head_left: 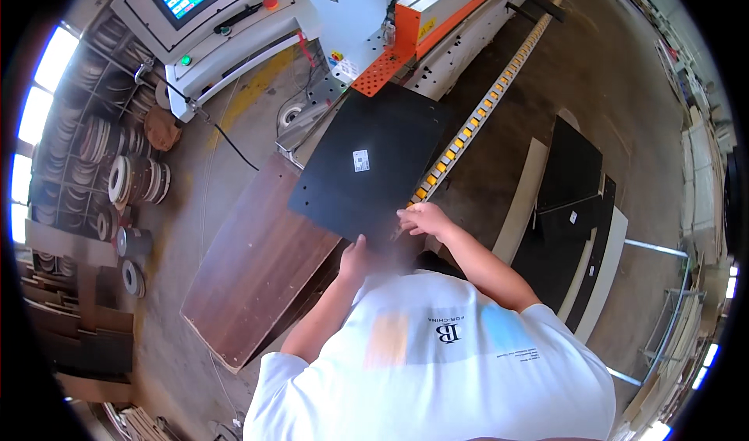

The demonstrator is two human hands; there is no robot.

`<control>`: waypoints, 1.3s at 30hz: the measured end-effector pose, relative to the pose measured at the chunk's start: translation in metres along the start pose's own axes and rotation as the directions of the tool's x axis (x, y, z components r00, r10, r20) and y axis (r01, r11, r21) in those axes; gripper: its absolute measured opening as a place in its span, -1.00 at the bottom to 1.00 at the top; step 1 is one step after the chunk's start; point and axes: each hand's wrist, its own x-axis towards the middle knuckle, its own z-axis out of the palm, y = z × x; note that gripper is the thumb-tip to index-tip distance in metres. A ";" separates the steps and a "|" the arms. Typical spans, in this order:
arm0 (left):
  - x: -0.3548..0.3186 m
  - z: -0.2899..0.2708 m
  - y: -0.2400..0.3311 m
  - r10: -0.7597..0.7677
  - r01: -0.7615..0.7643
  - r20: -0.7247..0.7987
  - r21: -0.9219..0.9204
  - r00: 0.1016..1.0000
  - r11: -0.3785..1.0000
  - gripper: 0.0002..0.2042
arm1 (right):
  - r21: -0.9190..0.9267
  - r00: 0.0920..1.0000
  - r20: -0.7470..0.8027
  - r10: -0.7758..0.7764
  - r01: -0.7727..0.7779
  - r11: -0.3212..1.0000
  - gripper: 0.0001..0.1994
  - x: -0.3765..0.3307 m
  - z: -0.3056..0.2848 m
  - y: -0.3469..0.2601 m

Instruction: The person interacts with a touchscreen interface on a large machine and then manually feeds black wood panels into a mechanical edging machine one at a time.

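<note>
A black rectangular panel [367, 141] with a small white label [360, 161] lies flat in front of me. Its far end reaches the orange perforated plate of the machine. My left hand [353, 258] grips the panel's near edge, thumb on top and the other fingers hidden underneath. By the panel's near right corner is my right hand [424, 219], palm down, its fingers apart and their tips at the panel's edge beside the roller rail [460, 138]. The near corner between my hands is blurred.
A brown wood-grain stack [253, 258] stands at the left, below the panel. More black panels [566, 215] and pale strips lie to the right. Beyond, at the far left, is a control console [211, 31] with a lit screen. Edging rolls [133, 180] fill racks at the left.
</note>
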 end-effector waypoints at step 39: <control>0.055 0.108 -0.039 -0.347 -0.260 0.590 0.708 0.729 0.657 -0.77 | 0.493 0.513 -0.647 0.564 -0.282 0.823 -0.57 -0.173 0.085 0.385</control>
